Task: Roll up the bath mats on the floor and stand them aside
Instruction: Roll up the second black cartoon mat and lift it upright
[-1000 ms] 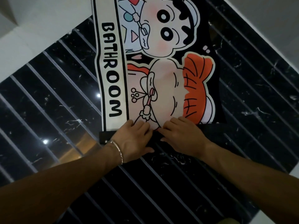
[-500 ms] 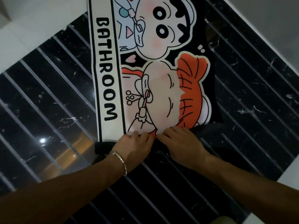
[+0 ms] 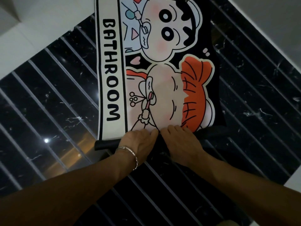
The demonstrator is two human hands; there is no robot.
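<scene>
A bath mat (image 3: pixel 112 75) printed with cartoon figures and the word BATHROOM lies flat on the dark striped floor (image 3: pixel 53 98). Its near edge is turned over into a thin black roll (image 3: pixel 105 144) that runs across the mat's width. My left hand (image 3: pixel 138 142), with a silver bracelet on the wrist, and my right hand (image 3: pixel 180 142) lie side by side on the middle of that roll. Their fingers curve over it and the fingertips touch the printed face. The part of the roll under the hands is hidden.
White floor or wall borders the dark striped floor at the upper left (image 3: pixel 40 25) and along the right (image 3: pixel 268 18). Bright spots of light (image 3: pixel 46 140) reflect off the glossy floor left of the roll.
Both hands stay on the roll at the near edge. My left thumb, spread out on the near side a second ago, is now tucked out of sight. The roll has barely advanced.
</scene>
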